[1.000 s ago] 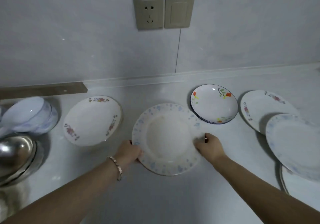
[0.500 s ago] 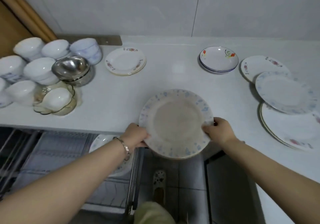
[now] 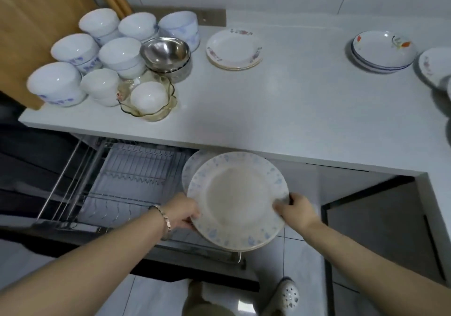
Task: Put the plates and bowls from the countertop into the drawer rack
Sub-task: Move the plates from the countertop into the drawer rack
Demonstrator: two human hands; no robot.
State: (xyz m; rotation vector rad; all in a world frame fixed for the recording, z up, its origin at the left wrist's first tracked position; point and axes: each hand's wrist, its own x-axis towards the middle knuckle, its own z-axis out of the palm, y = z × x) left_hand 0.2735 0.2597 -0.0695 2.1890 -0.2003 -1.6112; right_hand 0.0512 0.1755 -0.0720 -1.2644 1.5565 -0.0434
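Note:
I hold a white plate with a pale blue flower rim [image 3: 238, 201] in both hands, below the countertop and over the right end of the open wire drawer rack [image 3: 127, 181]. My left hand [image 3: 181, 212] grips its left edge and my right hand [image 3: 296, 209] its right edge. Behind it, another blue-rimmed plate [image 3: 192, 166] stands in the rack, mostly hidden. On the countertop [image 3: 292, 110] sit several white bowls [image 3: 119, 54], a steel bowl [image 3: 164, 52], a glass bowl [image 3: 148, 98], a stack of floral plates [image 3: 234, 48] and deep plates with a blue edge [image 3: 383, 49].
A wooden board [image 3: 36, 22] leans at the far left behind the bowls. More plates [image 3: 435, 68] are cut off at the right edge. An open dark cabinet [image 3: 380, 223] lies to the right of the rack. My feet [image 3: 289, 293] stand on the tiled floor below.
I have lifted the blue-rimmed plate off the countertop and lowered it toward me, down to the drawer rack. My view has tilted down, showing the rack and the floor.

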